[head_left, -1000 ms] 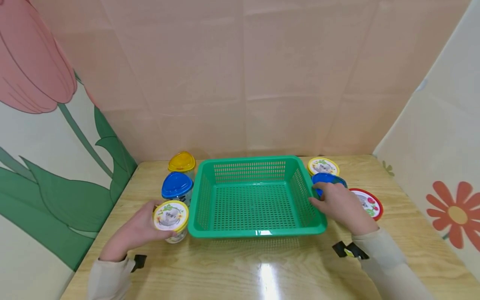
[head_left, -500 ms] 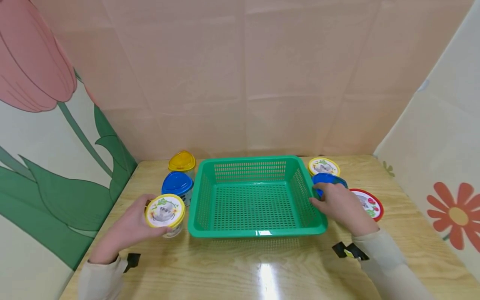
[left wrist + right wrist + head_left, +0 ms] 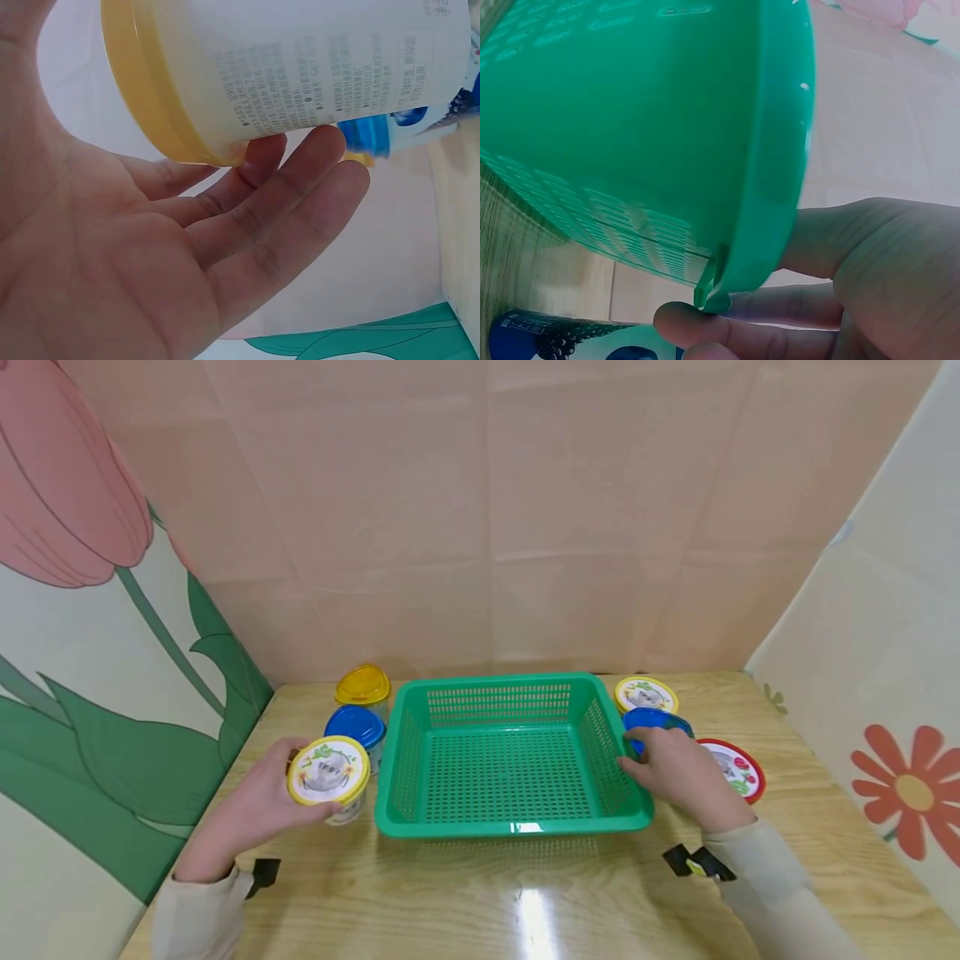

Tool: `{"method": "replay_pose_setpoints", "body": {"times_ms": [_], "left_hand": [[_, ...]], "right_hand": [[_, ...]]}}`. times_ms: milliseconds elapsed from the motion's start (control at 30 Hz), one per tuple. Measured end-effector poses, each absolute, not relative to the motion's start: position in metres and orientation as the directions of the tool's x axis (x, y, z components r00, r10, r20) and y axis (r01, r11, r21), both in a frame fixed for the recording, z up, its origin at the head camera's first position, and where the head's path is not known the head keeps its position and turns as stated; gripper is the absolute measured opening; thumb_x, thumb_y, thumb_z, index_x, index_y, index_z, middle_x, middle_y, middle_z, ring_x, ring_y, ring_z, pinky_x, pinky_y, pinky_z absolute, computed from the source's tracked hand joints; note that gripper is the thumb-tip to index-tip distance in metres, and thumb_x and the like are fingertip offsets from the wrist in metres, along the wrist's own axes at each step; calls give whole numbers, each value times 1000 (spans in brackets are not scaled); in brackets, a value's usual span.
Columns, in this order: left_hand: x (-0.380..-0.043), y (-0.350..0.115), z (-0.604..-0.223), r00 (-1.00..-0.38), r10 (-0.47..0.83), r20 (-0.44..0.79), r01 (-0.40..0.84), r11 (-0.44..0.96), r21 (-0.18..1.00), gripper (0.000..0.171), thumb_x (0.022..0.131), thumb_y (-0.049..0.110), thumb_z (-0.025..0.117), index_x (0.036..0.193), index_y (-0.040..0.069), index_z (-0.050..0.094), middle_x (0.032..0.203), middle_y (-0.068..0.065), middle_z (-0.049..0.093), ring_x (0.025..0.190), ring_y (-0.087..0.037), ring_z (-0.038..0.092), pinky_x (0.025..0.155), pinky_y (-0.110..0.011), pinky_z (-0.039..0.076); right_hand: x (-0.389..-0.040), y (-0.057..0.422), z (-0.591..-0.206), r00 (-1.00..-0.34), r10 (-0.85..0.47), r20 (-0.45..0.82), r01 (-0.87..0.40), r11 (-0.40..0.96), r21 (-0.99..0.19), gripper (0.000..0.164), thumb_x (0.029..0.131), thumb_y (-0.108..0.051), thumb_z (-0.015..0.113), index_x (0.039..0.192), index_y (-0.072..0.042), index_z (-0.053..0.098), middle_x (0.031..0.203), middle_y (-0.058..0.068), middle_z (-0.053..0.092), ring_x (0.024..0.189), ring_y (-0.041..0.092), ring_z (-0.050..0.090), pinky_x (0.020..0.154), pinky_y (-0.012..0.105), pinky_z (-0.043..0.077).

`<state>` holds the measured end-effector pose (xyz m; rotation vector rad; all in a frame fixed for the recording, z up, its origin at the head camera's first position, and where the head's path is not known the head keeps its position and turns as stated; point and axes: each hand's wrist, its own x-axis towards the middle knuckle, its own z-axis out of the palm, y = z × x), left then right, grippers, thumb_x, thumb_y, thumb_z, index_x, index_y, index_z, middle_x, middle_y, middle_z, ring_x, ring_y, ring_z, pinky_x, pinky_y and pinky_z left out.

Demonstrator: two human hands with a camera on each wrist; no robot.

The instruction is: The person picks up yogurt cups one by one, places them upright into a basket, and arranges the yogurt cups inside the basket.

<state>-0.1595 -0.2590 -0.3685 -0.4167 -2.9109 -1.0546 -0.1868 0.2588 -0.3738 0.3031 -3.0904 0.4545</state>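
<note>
My left hand (image 3: pixel 262 802) grips a round tub with a yellow-rimmed lid (image 3: pixel 328 770), thumb on its near side and fingers round its far side. The left wrist view shows the tub's white printed wall (image 3: pixel 322 67) with several fingers against it. To its right sits a green plastic basket (image 3: pixel 517 828) with slotted walls, nothing inside. My right hand (image 3: pixel 678 772) holds the basket's right rim, seen in the right wrist view with fingertips (image 3: pixel 679 319) under the rim (image 3: pixel 776 187) and the thumb on the other side.
Behind the held tub stand a blue-lidded tub (image 3: pixel 354 725) and a yellow-lidded one (image 3: pixel 363 685). Right of the basket are another yellow-rimmed tub (image 3: pixel 647 695), a blue-lidded tub (image 3: pixel 656 718) partly behind my hand, and a red-rimmed tub (image 3: pixel 738 768). A pink cloth wall (image 3: pixel 487 527) closes the back.
My left hand has raised the yellow-lidded tub and shifted it slightly left and away from the basket, its lid now tilted more toward the camera. The right hand and basket have hardly moved.
</note>
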Motion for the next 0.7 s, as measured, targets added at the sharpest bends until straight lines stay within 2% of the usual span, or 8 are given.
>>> {"method": "replay_pose_setpoints", "body": {"times_ms": [433, 700], "left_hand": [[-160, -256, -355, -963, 242, 122, 264, 741, 617, 93, 74, 39, 89, 138, -4, 36, 117, -16, 56, 95, -24, 58, 77, -38, 52], [-161, -255, -349, -957, 241, 161, 289, 757, 586, 92, 73, 43, 89, 137, -2, 40, 118, -13, 56, 97, -24, 58, 79, -38, 52]], "right_hand": [[-186, 257, -373, -984, -178, 24, -177, 940, -293, 50, 91, -30, 72, 124, 6, 64, 82, 7, 71, 66, 16, 60, 56, 36, 52], [-186, 258, -373, -985, -175, 3, -167, 937, -306, 51, 92, -31, 72, 126, 6, 63, 79, 5, 69, 65, 15, 58, 55, 32, 49]]}}
